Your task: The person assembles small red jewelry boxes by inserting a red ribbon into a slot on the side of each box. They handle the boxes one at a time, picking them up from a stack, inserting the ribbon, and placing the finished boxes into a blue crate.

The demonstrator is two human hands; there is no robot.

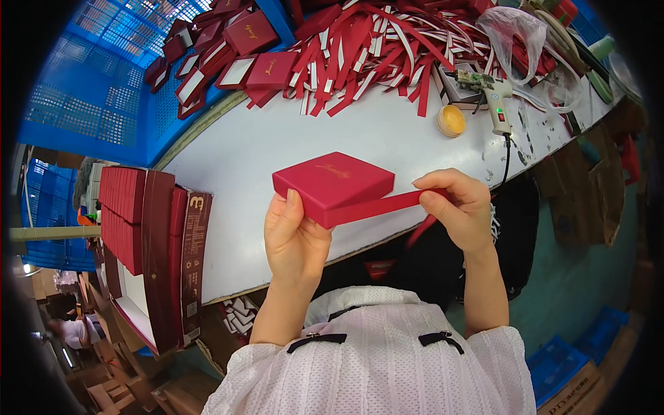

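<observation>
A red square gift box (pixel 339 181) with gold lettering on its lid is held up over the white table by my left hand (pixel 294 235), thumb on its near left side and fingers beneath. My right hand (pixel 456 207) pinches a red paper strip (pixel 380 207) between thumb and forefinger. That strip runs along the box's near right side and is pulled out to the right; its loose end hangs below my right hand. Whether the strip is stuck to the box, I cannot tell.
Loose red-and-white strips (pixel 373 55) heap along the back of the white table (pixel 235 152). A glue gun (pixel 494 100) with a cord stands at right, beside a small yellow tub (pixel 452 120). Red boxes fill a blue crate (pixel 90 104) at far left; a carton (pixel 194 256) of red pieces stands nearer.
</observation>
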